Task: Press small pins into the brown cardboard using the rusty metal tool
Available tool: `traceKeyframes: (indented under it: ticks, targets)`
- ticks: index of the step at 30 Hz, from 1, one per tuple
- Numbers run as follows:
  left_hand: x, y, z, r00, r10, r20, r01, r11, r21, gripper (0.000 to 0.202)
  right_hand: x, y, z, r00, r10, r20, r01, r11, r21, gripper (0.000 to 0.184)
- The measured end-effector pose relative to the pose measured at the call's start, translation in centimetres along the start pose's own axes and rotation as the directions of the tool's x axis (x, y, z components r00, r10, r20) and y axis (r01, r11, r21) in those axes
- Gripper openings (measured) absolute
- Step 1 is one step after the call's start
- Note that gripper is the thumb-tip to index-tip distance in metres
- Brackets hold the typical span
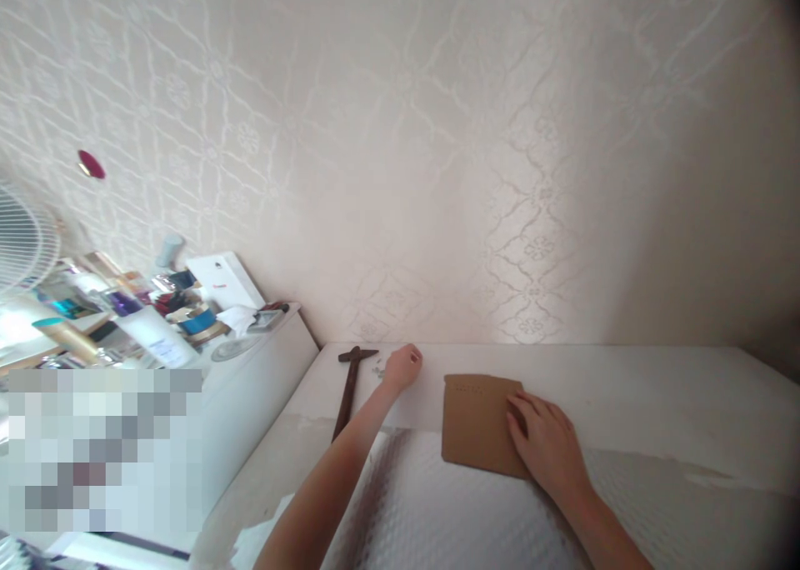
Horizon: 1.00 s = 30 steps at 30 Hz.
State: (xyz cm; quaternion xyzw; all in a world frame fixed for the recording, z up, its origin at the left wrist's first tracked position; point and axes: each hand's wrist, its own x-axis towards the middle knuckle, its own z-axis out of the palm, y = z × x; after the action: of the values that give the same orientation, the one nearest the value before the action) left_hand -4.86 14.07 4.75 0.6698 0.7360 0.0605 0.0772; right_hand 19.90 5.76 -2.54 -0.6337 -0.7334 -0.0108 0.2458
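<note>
A flat piece of brown cardboard [478, 437] lies on the white surface, with a cluster of small marks or holes near its upper edge. Over its right side rests my right hand [543, 437], fingers and thumb holding that edge. My left hand [405, 367] is closed, left of the cardboard and apart from it; anything inside its fingers is too small or hidden. Just beside it lie several small metallic bits [378, 370], perhaps nails. Farther left is a hammer [348, 391] with a dark head and brown handle, its lower end hidden behind my left forearm.
Quilted white padding [437, 512] covers the near part of the surface. At left stands a white cabinet [262, 387] crowded with bottles, jars and a white box [225, 280]. A fan [25, 237] is at the far left. Behind everything rises a patterned wall [400, 178].
</note>
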Motion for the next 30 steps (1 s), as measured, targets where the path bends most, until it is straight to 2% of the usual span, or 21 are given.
traceKeyframes:
  ticks: [4, 6, 9, 16, 30]
  targets:
    - [-0.9, 2.8, 1.0, 0.98, 0.198, 0.004, -0.192, 0.955, -0.228, 0.033, 0.0, -0.1, -0.2, 1.0, 0.001, 0.004, -0.001, 1.0, -0.001, 0.039]
    - [-1.3, 3.7, 1.6, 0.97, 0.242, 0.015, -0.226, 0.926, -0.304, 0.032, 0.0, -0.1, -0.2, 1.0, -0.001, 0.004, 0.001, 1.0, -0.002, 0.038]
    - [-1.8, 4.3, 2.4, 0.969, 0.245, 0.019, -0.223, 0.909, -0.353, 0.028, 0.0, 0.0, -0.1, 1.0, -0.009, -0.01, 0.009, 1.0, -0.003, 0.037]
    - [-2.2, 4.2, 2.6, 0.969, 0.248, 0.005, -0.234, 0.919, -0.318, 0.021, 0.0, -0.1, 0.0, 0.996, -0.046, -0.076, 0.046, 0.999, 0.008, 0.033]
    - [-3.5, 3.3, 2.8, 0.949, 0.31, -0.055, -0.312, 0.9, -0.305, 0.019, 0.0, 0.0, 0.1, 0.995, -0.05, -0.085, 0.051, 0.999, 0.012, 0.032]
